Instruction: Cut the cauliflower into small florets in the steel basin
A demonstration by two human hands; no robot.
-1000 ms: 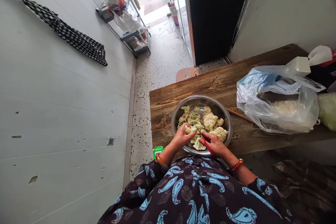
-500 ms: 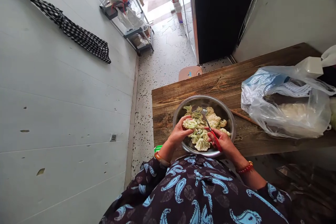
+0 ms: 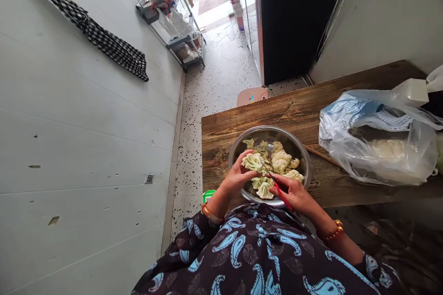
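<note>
Over the left side of a metal bowl (image 3: 304, 159), my left hand (image 3: 236, 176) is closed on a pale cauliflower floret (image 3: 252, 162). Red-handled scissors (image 3: 283, 197) are gripped in my right hand (image 3: 294, 192), their blades reaching up and left to the stem side of that floret. Whether the blades are parted is hard to make out. Below the hands, several cauliflower pieces (image 3: 281, 161) lie in the bowl, one cut floret (image 3: 265, 191) near its front rim. My hands cover part of the bowl's contents.
The bowl stands on a dark wooden table (image 3: 221, 136). To its right are a brown stick (image 3: 321, 154) and a clear plastic bag (image 3: 377, 147). A pink stool (image 3: 252, 96) is beyond the far edge; a cart (image 3: 183, 41) stands along the left wall.
The scissors have swung left, bringing their blades from above the bowl's middle to the held floret. My left hand has turned the floret slightly and stays nearly in place.
</note>
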